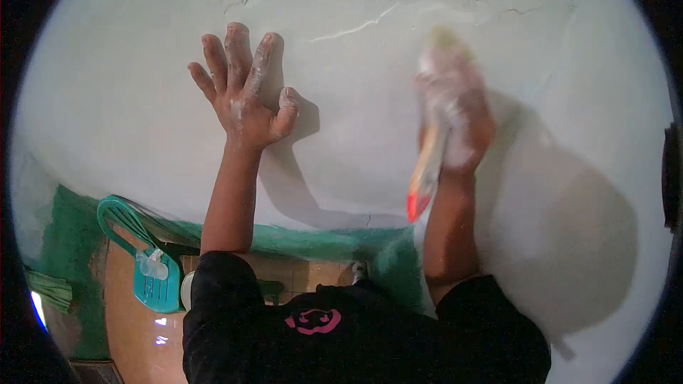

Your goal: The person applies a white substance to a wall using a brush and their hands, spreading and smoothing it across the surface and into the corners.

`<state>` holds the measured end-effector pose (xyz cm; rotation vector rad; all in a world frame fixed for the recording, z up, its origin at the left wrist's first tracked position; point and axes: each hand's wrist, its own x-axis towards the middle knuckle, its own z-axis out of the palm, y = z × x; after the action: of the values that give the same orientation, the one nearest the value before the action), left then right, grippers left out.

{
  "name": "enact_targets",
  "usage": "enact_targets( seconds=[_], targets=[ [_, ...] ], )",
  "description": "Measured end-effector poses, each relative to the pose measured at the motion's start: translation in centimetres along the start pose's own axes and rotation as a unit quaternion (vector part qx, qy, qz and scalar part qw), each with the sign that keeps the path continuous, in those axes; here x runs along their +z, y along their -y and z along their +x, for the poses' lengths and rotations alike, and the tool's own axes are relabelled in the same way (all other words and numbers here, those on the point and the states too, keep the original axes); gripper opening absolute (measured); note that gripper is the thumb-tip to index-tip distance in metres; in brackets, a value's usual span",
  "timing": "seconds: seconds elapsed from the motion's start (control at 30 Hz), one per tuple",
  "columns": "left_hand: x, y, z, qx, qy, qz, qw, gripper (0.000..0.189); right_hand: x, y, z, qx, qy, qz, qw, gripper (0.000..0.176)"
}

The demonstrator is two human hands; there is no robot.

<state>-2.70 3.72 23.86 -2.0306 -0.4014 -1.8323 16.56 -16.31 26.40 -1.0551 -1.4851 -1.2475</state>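
Left hand fingers splayed, empty, flat on white wall below-left of the crack; right hand, blurred, fist around paintbrush below-right of it.

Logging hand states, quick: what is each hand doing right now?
Left hand: open, spread flat on the wall.
Right hand: closed on a paintbrush.

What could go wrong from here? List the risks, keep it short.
1. The left hand lies flat on the white wall with smeared fingers; it may leave prints.
2. The right hand, coated white, grips the brush; the hold may slip.
3. Drips could mark the green band below.
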Motion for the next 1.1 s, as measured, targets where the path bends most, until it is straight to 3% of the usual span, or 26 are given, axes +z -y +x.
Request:
enact_targets(
  seconds=[0.03, 0.1, 0.13, 0.17, 0.2, 0.23, 0.27, 0.3, 0.33, 0.4, 0.43, 0.5, 0.53, 0.57, 0.6, 0.63, 0.67, 0.7, 0.73, 0.8, 0.83, 0.9, 0.93, 0.97, 1.03, 1.1],
  targets=[
    [0.3, -0.3, 0.3, 0.001, -0.001, 0.003, 1.0, 0.066, -0.1, 1.0, 0.3, -0.001, -0.002, 0.002, 1.0, 0.027],
    [0.6, -0.9, 1.1, -0.009, -0.007, -0.002, 1.0, 0.067, -0.7, 2.5, 1.3, -0.005, 0.186, 0.108, 0.977, 0.028],
    [0.7, -1.1, 1.5, -0.006, -0.003, -0.008, 1.0, 0.067, -0.5, 2.1, 0.7, 0.001, 0.186, 0.104, 0.977, 0.028],
    [1.0, -1.3, 2.1, -0.003, -0.01, -0.01, 1.0, 0.069, 0.0, 1.3, -0.3, 0.149, 0.103, 0.369, 0.911, 0.026],
    [1.3, -1.7, 2.5, -0.003, -0.019, -0.011, 1.0, 0.07, 0.0, 0.7, -1.0, 0.28, 0.007, 0.597, 0.752, 0.027],
    [1.4, -1.9, 3.4, -0.01, -0.021, -0.014, 1.0, 0.07, -1.1, 0.2, 0.3, 0.281, 0.014, 0.594, 0.754, 0.027],
    [1.3, -2.2, 3.8, -0.006, -0.011, -0.017, 1.0, 0.071, -2.8, -0.2, 1.7, 0.296, -0.03, 0.339, 0.893, 0.027],
    [1.2, -2.4, 4.2, -0.003, -0.002, -0.019, 1.0, 0.073, -3.6, -0.5, 2.6, 0.281, -0.072, 0.056, 0.955, 0.028],
    [1.0, -2.8, 4.7, -0.007, 0.016, 0.005, 1.0, 0.076, -3.2, -0.9, 2.8, 0.274, -0.069, 0.059, 0.957, 0.028],
    [1.2, -3.1, 4.4, -0.011, 0.006, 0.011, 1.0, 0.076, -1.7, -1.3, 2.2, 0.109, -0.152, 0.017, 0.982, 0.025],
    [1.1, -3.4, 4.6, -0.011, 0.009, 0.009, 1.0, 0.076, -1.0, -0.9, 2.0, 0.105, -0.155, 0.018, 0.982, 0.025],
    [1.0, -3.9, 5.7, -0.012, 0.012, 0.004, 1.0, 0.077, 0.3, 0.5, 2.0, 0.002, -0.029, -0.015, 0.999, 0.023],
    [0.9, -4.0, 5.9, -0.01, 0.019, -0.004, 1.0, 0.076, 0.3, 1.2, 2.0, -0.001, -0.03, -0.014, 0.999, 0.023],
    [0.8, -4.2, 6.2, -0.009, 0.025, -0.009, 1.0, 0.075, 0.2, 2.0, 2.1, 0.153, -0.041, 0.243, 0.957, 0.023],
    [0.7, -4.5, 6.4, -0.01, 0.024, -0.009, 1.0, 0.074, 0.1, 2.5, 2.3, 0.295, -0.045, 0.48, 0.825, 0.022],
    [0.4, -4.6, 6.5, -0.01, 0.023, -0.006, 1.0, 0.074, -0.3, 1.9, 2.9, 0.293, -0.045, 0.482, 0.824, 0.022],
    [0.3, -4.6, 6.6, 0.005, 0.038, 0.0, 0.999, 0.073, -1.1, 0.5, 3.7, 0.211, -0.067, 0.308, 0.925, 0.027],
    [0.1, -4.6, 6.7, 0.021, 0.052, 0.005, 0.998, 0.072, -1.7, -0.2, 4.5, 0.119, -0.087, 0.117, 0.982, 0.033],
    [0.1, -4.7, 6.7, 0.033, 0.062, 0.019, 0.997, 0.071, -2.1, -0.3, 5.3, 0.116, -0.088, 0.118, 0.982, 0.033],
    [0.4, -5.3, 6.8, 0.048, 0.08, -0.008, 0.996, 0.069, -2.6, -0.4, 6.5, 0.21, -0.185, 0.007, 0.96, 0.034],
    [0.8, -5.7, 6.7, 0.063, 0.1, -0.036, 0.992, 0.069, -1.9, -0.6, 6.1, 0.211, -0.183, 0.007, 0.96, 0.034],
    [1.6, -6.3, 6.1, 0.073, 0.105, -0.046, 0.991, 0.071, -0.1, -0.7, 4.3, 0.232, -0.192, 0.322, 0.898, 0.035],
    [2.0, -6.4, 5.8, 0.092, 0.112, -0.054, 0.988, 0.072, -0.4, -1.0, 3.8, 0.115, -0.022, 0.072, 0.991, 0.036],
    [2.1, -6.5, 5.7, 0.112, 0.116, -0.061, 0.985, 0.074, -0.4, -0.6, 3.5, 0.115, -0.023, 0.072, 0.99, 0.036],
    [2.1, -6.5, 5.5, 0.102, 0.132, -0.07, 0.983, 0.075, -0.1, 2.5, 4.7, 0.274, 0.063, 0.358, 0.89, 0.026],
    [2.1, -6.6, 5.4, 0.103, 0.136, -0.063, 0.983, 0.077, -0.4, 2.6, 5.3, 0.298, 0.025, 0.304, 0.904, 0.017]
  ],
)
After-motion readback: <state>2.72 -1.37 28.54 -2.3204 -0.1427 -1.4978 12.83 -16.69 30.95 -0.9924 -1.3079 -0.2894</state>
